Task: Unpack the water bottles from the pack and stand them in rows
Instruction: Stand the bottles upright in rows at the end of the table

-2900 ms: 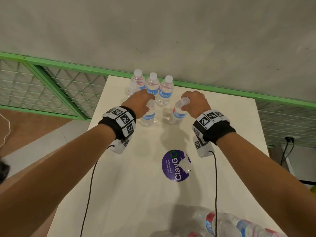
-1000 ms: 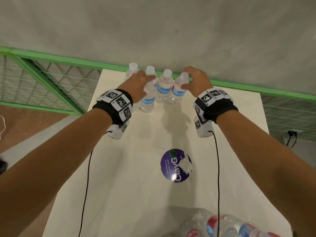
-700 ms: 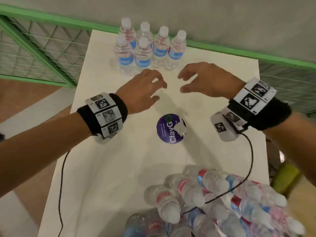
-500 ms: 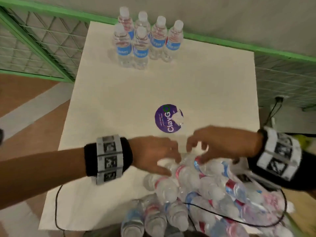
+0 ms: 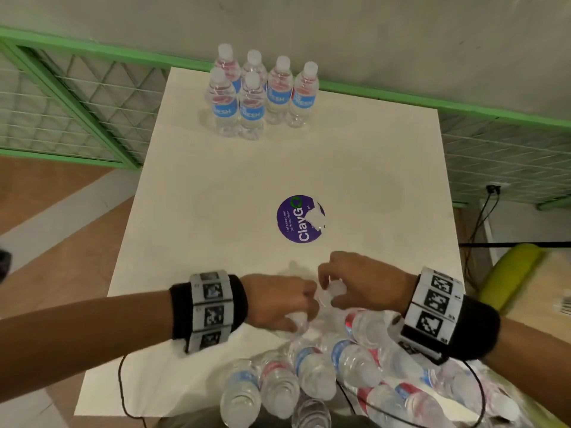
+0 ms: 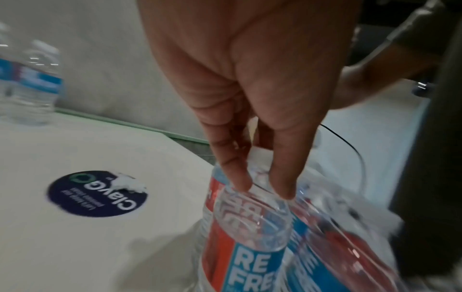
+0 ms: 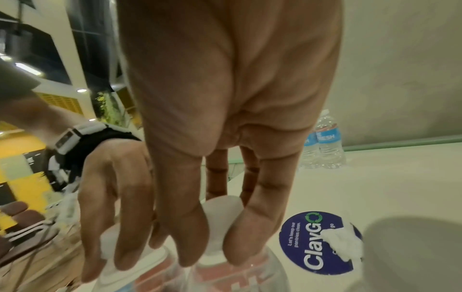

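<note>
Under right hand [image 7: 225, 138], bottle cap [image 7: 221, 217].

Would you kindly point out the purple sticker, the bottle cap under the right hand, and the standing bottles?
purple sticker [image 5: 296, 219], head view, its printed face.
bottle cap [image 7: 221, 205], right wrist view, its top.
standing bottles [image 5: 251, 111], head view, a front bottle's label.

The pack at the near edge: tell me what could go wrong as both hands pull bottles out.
1. The pack overhangs the near table edge, so tugging may spill bottles.
2. The right hand pinches only a cap; it might slip.
3. A wrist cable crosses the pack and could snag.
</note>
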The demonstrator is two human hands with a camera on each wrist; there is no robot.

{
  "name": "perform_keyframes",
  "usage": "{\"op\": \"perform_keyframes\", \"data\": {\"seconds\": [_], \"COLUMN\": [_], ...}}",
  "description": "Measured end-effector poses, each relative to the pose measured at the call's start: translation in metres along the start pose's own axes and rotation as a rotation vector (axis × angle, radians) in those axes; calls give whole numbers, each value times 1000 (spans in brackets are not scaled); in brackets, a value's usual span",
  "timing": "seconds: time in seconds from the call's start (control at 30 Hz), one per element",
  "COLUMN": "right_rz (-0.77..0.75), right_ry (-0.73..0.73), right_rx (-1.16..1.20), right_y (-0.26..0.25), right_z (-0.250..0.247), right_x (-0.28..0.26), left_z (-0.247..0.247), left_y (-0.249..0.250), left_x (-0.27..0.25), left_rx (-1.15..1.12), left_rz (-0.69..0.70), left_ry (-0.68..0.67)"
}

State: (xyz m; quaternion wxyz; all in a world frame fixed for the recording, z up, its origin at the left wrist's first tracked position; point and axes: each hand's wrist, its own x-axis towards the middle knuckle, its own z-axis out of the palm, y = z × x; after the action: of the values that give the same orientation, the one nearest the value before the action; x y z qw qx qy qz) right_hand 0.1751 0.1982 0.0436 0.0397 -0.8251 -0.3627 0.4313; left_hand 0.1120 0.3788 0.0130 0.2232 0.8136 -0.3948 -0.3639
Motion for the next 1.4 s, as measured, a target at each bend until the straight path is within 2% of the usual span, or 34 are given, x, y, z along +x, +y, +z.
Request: {"op": "perform_keyframes", "data": {"seconds": [0.1, 0.2, 0.33, 0.47, 0.7, 0.8, 0.9, 1.07, 1.3, 1.4], "right_rz": [50, 126, 190, 227, 225, 223, 235, 217, 344, 414], "right_ry": [95, 185, 335, 497, 663, 610, 539, 591, 669, 711], "right_rx": [101, 173, 263, 306, 315, 301, 273, 282, 249, 318], "right_y": [7, 17, 32, 46, 61, 69, 74, 75, 102, 119], "right_z": [-23, -53, -99, -138, -165, -168, -165, -161, -190, -205], "right_x": [14, 34, 66, 100, 138, 139, 142, 153, 165, 169], "left_z": [-30, -68, -119, -155, -177, -175, -172, -175, -199, -209], "left_y": [-28, -56, -94, -129, -168, -172, -172, -172, -183, -189], "left_x": [-9, -16, -18, -10, 1, -3, -5, 9, 31, 38], "left_rx": [-145, -187, -187, -139, -81, -88, -102, -64, -31, -10], "left_rz": [-115, -257, -381, -455, -524, -510, -565, -582, -588, -604], "left_ry": [97, 259, 439, 556, 610, 647, 619, 633, 696, 717]}}
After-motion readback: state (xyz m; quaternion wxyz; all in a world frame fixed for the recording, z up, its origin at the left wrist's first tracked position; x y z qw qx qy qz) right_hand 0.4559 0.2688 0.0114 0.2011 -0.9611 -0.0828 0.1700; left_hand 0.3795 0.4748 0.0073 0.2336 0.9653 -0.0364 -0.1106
